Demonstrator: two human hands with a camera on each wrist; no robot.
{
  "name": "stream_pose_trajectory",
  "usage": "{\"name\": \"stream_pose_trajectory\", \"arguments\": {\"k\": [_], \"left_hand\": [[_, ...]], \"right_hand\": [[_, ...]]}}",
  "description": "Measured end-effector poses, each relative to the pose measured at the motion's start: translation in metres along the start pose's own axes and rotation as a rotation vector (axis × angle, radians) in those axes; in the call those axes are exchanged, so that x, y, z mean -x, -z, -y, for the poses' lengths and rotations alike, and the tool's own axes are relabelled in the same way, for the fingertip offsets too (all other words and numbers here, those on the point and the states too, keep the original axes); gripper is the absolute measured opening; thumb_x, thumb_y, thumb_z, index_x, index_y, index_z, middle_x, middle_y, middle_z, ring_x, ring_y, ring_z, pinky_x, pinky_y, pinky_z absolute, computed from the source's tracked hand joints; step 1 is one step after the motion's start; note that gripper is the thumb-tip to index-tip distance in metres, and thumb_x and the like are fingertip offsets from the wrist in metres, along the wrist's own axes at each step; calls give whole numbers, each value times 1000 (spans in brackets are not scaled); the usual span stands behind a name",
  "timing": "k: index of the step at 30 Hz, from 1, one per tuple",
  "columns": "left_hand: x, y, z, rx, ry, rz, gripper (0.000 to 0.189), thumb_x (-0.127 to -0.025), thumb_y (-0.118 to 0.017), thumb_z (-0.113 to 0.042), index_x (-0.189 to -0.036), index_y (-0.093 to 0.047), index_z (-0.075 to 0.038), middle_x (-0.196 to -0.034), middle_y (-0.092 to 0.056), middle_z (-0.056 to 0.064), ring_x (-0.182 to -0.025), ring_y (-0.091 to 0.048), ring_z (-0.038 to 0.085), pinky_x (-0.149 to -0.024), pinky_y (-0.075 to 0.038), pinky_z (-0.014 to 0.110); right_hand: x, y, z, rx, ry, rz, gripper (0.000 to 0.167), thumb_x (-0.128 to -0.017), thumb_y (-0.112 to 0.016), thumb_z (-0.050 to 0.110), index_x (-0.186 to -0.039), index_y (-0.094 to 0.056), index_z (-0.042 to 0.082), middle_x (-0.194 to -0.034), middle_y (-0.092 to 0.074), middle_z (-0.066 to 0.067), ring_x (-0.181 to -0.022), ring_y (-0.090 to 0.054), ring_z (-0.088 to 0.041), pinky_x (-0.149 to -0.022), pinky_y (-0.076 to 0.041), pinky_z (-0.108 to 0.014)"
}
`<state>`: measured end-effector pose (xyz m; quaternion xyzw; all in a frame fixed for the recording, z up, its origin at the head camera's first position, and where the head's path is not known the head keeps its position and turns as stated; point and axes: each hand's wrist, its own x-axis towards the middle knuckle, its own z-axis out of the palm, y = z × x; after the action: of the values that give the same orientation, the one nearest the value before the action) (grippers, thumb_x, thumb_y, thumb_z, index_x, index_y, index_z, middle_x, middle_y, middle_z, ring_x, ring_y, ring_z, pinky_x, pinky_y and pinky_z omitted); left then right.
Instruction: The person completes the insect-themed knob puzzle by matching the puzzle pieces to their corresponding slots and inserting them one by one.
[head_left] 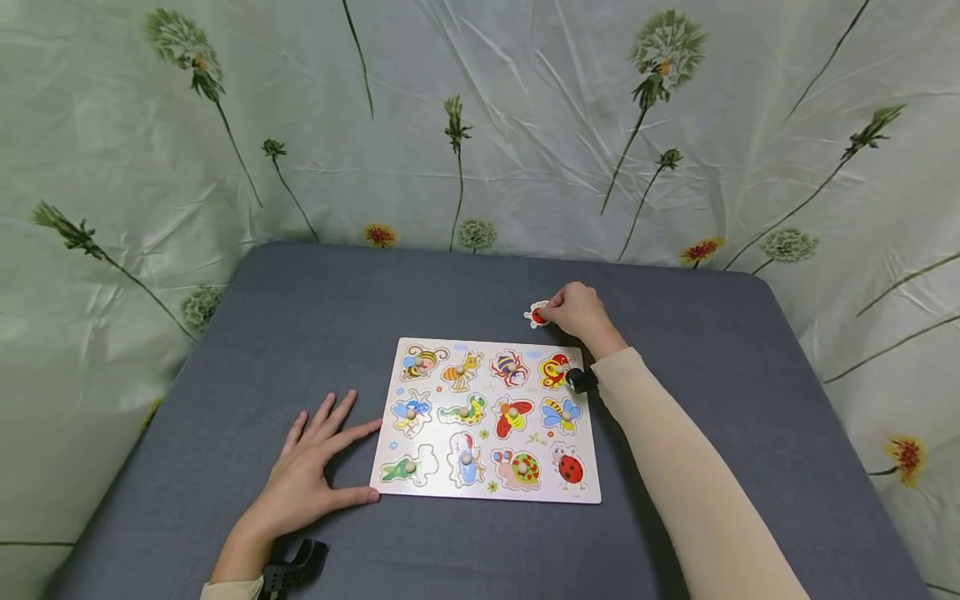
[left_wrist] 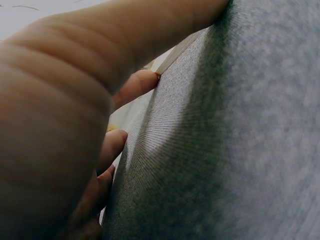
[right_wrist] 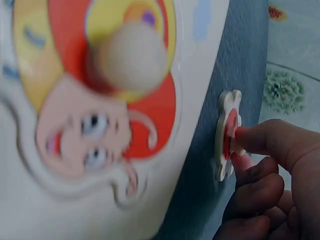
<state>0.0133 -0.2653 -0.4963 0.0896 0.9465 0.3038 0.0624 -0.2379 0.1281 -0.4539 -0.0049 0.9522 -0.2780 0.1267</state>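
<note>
Beyond the far right corner of a white wooden peg puzzle board [head_left: 437,433], my right hand [head_left: 581,312] pinches a small red-and-white ladybug puzzle piece [right_wrist: 229,137] between thumb and index finger. In the right wrist view the piece stands on edge, close over the grey cloth, and the other fingers curl in below. My left hand [head_left: 303,471] rests on the cloth with its fingers spread. Its thumb and index fingertip touch the board's left edge. At the board's near right corner, a ladybug picture [head_left: 568,468] shows without a knob.
Several insect pieces with round knobs sit in the board, among them a spider [head_left: 510,367], a caterpillar [head_left: 461,412] and a snail [head_left: 517,468]. Grey cloth [head_left: 337,308] covers the table. Behind it hangs a pale curtain [head_left: 525,150] printed with dandelions.
</note>
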Motion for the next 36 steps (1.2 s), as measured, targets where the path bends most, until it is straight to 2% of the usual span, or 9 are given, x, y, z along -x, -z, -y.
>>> {"name": "stream_pose_trajectory", "arguments": {"k": [6,11,14,21,29,36], "left_hand": [[1,0,-1,5,3,-3,94,-72,-89,-70,-156,-58,-38,-181,-21,9,-169,-9,43,-130,0,72],[1,1,-1,-2,2,-8,95,-72,-89,-71,-156,-58,-39,-181,-22,9,-169,-9,43,-130,0,72],[1,0,-1,-2,2,-9,95,-72,-89,-71,-155,-58,-39,-181,-22,9,-169,-9,43,-130,0,72],[1,0,-1,7,2,-3,94,-72,-90,-70,-155,-58,-38,-181,-21,9,-168,-9,44,-129,1,73],[1,0,-1,7,-1,-4,94,-73,-89,-70,-156,-58,-39,-181,-21,9,-169,-8,43,-129,1,72],[1,0,-1,6,-4,-5,94,-73,-90,-69,-155,-58,-39,-181,-22,9,-169,-8,43,-130,0,72]], "right_hand": [[-3,7,-9,16,14,-9,20,-100,-72,21,-97,-78,3,-103,-77,-16,-81,-60,-24,-68,-44,-31],[-8,10,-17,-2,-1,-13,20,-102,-72,22,-99,-76,3,-100,-73,-14,-84,-58,-25,-72,-44,-32],[-11,10,-24,-67,-3,2,22,-103,-72,23,-105,-77,1,-99,-72,-13,-85,-58,-24,-73,-45,-31],[-16,9,-41,-330,-76,73,30,-103,-74,24,-122,-77,0,-100,-68,-6,-77,-55,-15,-68,-47,-25],[-18,10,-44,-386,-88,85,32,-101,-77,26,-120,-77,0,-87,-65,3,-73,-54,-15,-66,-46,-25],[-18,8,-47,-388,-80,82,33,-101,-77,28,-121,-77,2,-90,-66,2,-74,-55,-16,-67,-47,-26]]}}
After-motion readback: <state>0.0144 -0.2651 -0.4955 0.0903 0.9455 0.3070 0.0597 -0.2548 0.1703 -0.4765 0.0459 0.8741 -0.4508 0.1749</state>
